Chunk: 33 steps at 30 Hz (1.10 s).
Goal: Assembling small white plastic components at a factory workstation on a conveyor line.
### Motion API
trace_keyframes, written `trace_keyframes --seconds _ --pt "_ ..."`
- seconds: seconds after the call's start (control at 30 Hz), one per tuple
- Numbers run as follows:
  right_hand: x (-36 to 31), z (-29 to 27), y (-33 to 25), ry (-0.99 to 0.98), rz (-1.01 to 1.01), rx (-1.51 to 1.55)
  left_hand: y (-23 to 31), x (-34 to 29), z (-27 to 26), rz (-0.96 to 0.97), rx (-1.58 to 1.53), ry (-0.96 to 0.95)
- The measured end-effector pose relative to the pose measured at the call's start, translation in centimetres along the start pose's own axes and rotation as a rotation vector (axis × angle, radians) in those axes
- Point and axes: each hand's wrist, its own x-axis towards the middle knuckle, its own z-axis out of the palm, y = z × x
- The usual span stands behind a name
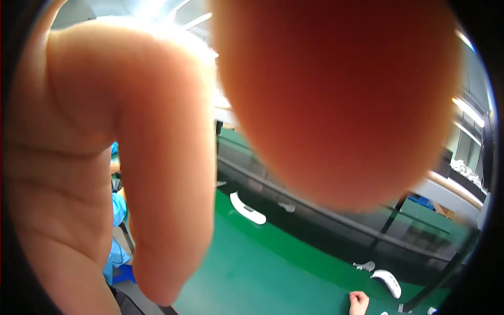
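My left hand (79,173) fills the left of the head view, very close and blurred. One bent finger hangs down, and a big reddish fingertip covers the upper right. These fingers are apart, with nothing visible between them. Small at the lower edge, right of the middle, my right hand (358,302) rests over the green table (247,262) with curled fingers; no object shows in it. To its right lies a white curved shell (387,283), beside a small grey translucent part (365,266). Farther left is another white curved shell (248,210), near a second translucent part (286,207).
A dark strip with a rail (325,215) runs along the table's far side. Behind the left hand, a person in blue clothing (119,210) is partly visible. At the right stands a bench (454,191) with white material on it. Ceiling lights glare above.
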Motion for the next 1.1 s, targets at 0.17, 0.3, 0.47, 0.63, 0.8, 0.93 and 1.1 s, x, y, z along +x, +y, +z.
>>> trace_keyframes --seconds 0.17,0.3,0.47,0.63,0.8,0.93,1.1 --pt "1.2 0.6 0.4 0.137 -0.128 0.024 -0.9 -2.8 2.7 -0.3 -0.165 -0.092" --pt "2.6 3.3 1.1 0.107 0.061 0.116 -3.4 -5.9 4.0 -0.486 -0.267 -0.119" --pt "1.3 4.0 0.8 0.067 0.149 0.107 -3.9 -8.7 5.4 -0.58 -0.346 -0.067" --pt "0.2 4.5 0.7 0.075 -0.024 0.049 -3.8 -11.0 6.1 -0.688 -0.444 -0.098" --pt "0.4 4.5 0.3 0.087 0.075 0.057 -4.2 -11.9 8.0 -0.809 -0.544 -0.138" --pt "-0.4 4.7 -4.3 0.239 0.018 0.038 -5.0 -12.3 9.5 -0.928 -0.69 -0.316" --pt "-3.7 -1.2 -4.2 0.43 0.012 -0.006 -8.1 -16.1 20.2 -0.921 -0.929 -0.516"
